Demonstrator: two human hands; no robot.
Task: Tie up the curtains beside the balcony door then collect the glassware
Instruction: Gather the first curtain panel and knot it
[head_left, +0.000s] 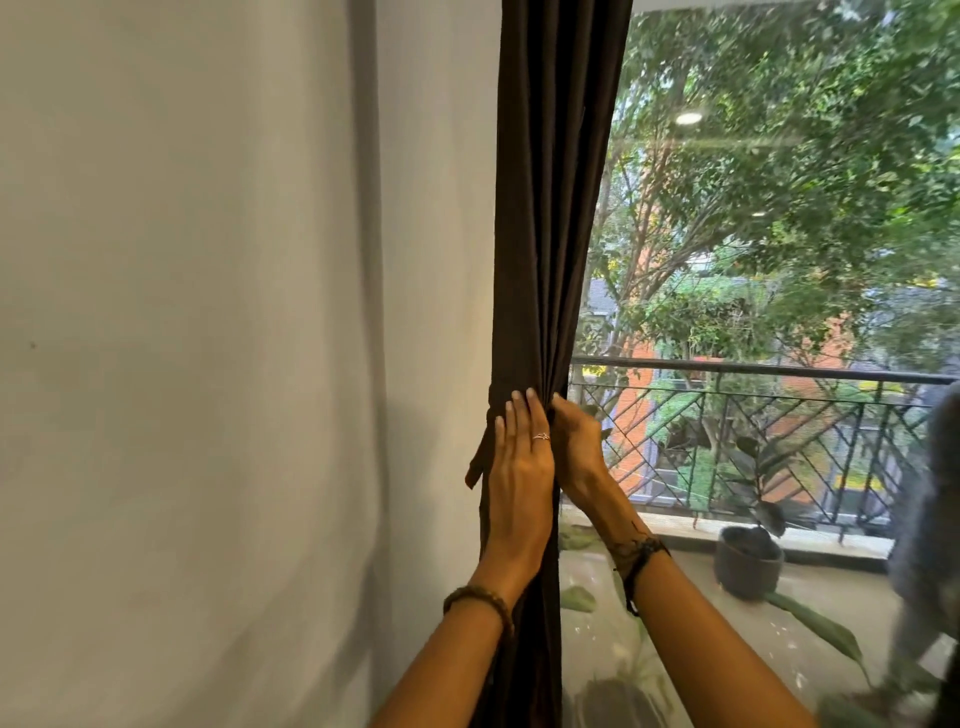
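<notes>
Vertically, the dark curtain (545, 218) hangs between white wall (208, 312) and balcony glass; left hand (517, 467) lies flat on its gathered waist, right hand (576, 447) pinches the folds.

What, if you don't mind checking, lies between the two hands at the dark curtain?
In the head view, only the gathered curtain lies between them: the left hand lies flat on its front, and the right hand grips its window-side edge.
</notes>
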